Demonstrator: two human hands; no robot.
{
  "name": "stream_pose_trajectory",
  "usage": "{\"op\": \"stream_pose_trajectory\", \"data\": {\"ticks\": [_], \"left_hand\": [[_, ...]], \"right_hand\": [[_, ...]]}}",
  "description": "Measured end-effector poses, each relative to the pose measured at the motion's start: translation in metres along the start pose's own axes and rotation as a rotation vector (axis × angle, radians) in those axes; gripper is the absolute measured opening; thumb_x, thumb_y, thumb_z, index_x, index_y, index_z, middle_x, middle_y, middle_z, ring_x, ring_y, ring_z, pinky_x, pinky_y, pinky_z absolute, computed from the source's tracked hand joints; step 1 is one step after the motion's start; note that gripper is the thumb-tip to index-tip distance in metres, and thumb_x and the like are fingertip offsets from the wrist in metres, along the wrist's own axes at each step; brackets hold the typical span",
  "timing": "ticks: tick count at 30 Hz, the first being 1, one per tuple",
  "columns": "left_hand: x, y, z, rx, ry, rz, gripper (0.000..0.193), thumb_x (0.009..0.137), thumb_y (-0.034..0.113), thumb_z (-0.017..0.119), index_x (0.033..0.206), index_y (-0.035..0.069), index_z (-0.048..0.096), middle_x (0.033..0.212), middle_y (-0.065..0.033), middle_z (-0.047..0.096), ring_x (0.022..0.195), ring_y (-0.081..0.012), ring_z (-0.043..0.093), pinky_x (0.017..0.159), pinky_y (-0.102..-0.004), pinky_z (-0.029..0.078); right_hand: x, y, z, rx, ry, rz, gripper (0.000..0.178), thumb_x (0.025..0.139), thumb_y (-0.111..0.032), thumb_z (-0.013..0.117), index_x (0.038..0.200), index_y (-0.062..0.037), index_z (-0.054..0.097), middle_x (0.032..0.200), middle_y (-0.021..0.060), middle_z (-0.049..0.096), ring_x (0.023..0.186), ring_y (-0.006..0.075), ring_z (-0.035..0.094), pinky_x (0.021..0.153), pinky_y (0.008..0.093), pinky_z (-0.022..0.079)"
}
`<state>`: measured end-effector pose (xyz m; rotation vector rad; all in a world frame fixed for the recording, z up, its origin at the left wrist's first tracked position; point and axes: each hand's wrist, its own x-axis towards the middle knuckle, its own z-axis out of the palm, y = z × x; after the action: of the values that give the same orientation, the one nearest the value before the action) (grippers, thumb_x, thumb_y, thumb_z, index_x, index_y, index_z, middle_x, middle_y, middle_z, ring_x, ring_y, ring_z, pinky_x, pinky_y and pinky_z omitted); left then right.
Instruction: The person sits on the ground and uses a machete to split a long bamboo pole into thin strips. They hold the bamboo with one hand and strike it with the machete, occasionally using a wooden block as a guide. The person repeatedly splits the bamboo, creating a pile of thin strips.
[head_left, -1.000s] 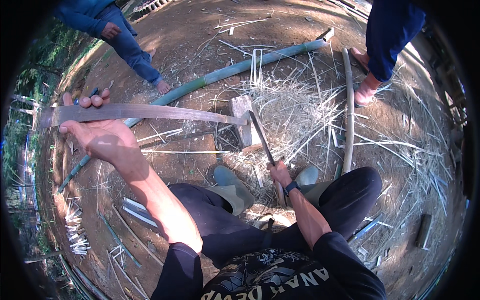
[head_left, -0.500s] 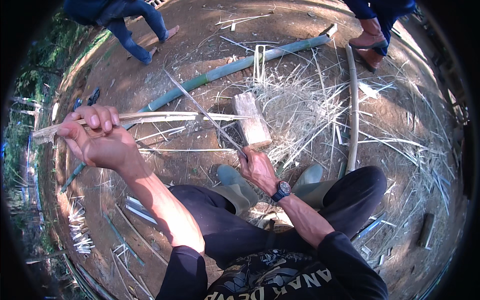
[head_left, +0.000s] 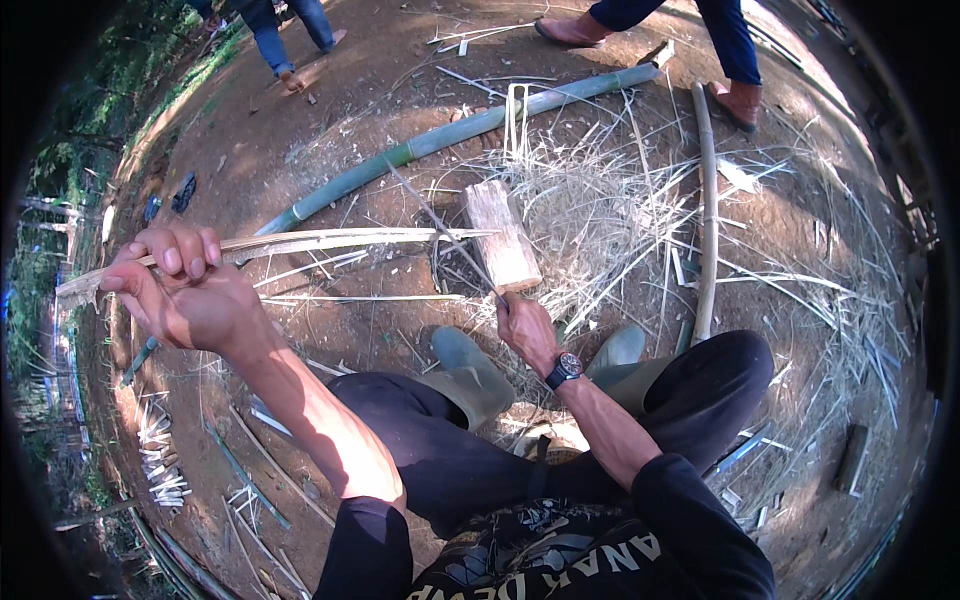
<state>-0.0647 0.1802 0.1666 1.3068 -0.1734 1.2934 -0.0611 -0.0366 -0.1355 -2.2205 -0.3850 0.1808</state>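
One long, fibrous strip (head_left: 330, 240) in curled left hand (head_left: 190, 292); thin-bladed knife (head_left: 468, 257) in closed right hand (head_left: 528, 332).

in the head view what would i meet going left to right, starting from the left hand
Left hand → wooden block → green right boot → long pale pole → short dark chunk on the ground

Sun-dappled brown dirt ground (head_left: 350, 110), green foliage (head_left: 95, 110) at left

The block (head_left: 512, 258) lies right of the knife (head_left: 468, 258), left of the shavings (head_left: 592, 215).
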Motion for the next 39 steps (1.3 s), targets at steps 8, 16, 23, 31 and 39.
{"op": "stream_pose_trajectory", "data": {"ticks": [8,16,23,31,39], "left_hand": [[0.001,0.000,-0.004,0.081,-0.021,0.027,0.043,0.099,0.044,0.036,0.075,0.009,0.044,0.063,0.0010,0.035,0.053,-0.0096,0.032,0.050,-0.0257,0.029],[-0.002,-0.001,0.010,0.047,-0.011,0.007,0.043,0.099,0.043,0.036,0.074,0.010,0.045,0.063,0.0015,0.036,0.053,-0.0097,0.032,0.049,-0.0258,0.029],[0.002,-0.003,-0.001,0.042,-0.011,0.004,0.040,0.099,0.041,0.039,0.076,0.010,0.048,0.062,0.0010,0.037,0.052,-0.0100,0.033,0.048,-0.0259,0.029],[0.011,-0.006,-0.022,-0.067,-0.101,-0.034,0.038,0.098,0.041,0.040,0.080,0.009,0.050,0.061,0.0005,0.038,0.052,-0.0101,0.034,0.047,-0.0258,0.029],[0.015,-0.009,-0.025,-0.091,-0.128,-0.051,0.038,0.098,0.041,0.039,0.082,0.009,0.050,0.063,0.0002,0.038,0.053,-0.0108,0.035,0.049,-0.0258,0.030]], "right_hand": [[0.000,-0.014,-0.008,0.043,0.010,-0.074,0.018,0.087,-0.015,0.053,0.081,0.0012,0.059,0.060,0.0219,0.058,0.053,0.0354,0.059,0.050,0.0451,0.046],[0.008,0.072,0.014,-0.107,-0.021,0.118,0.026,0.089,-0.020,0.049,0.082,0.0029,0.059,0.065,0.0241,0.060,0.060,0.0391,0.060,0.059,0.0483,0.048],[0.011,0.043,0.021,-0.031,0.029,0.074,0.025,0.089,-0.019,0.050,0.081,0.0027,0.059,0.066,0.0246,0.060,0.063,0.0398,0.060,0.061,0.0481,0.047],[0.014,0.090,0.034,-0.133,-0.004,0.130,0.026,0.087,-0.020,0.051,0.075,0.0011,0.061,0.065,0.0254,0.060,0.064,0.0400,0.062,0.061,0.0481,0.050],[0.004,0.181,0.048,-0.338,-0.152,0.176,0.025,0.084,-0.020,0.052,0.074,0.0003,0.063,0.071,0.0240,0.063,0.072,0.0393,0.063,0.067,0.0458,0.052]]}}
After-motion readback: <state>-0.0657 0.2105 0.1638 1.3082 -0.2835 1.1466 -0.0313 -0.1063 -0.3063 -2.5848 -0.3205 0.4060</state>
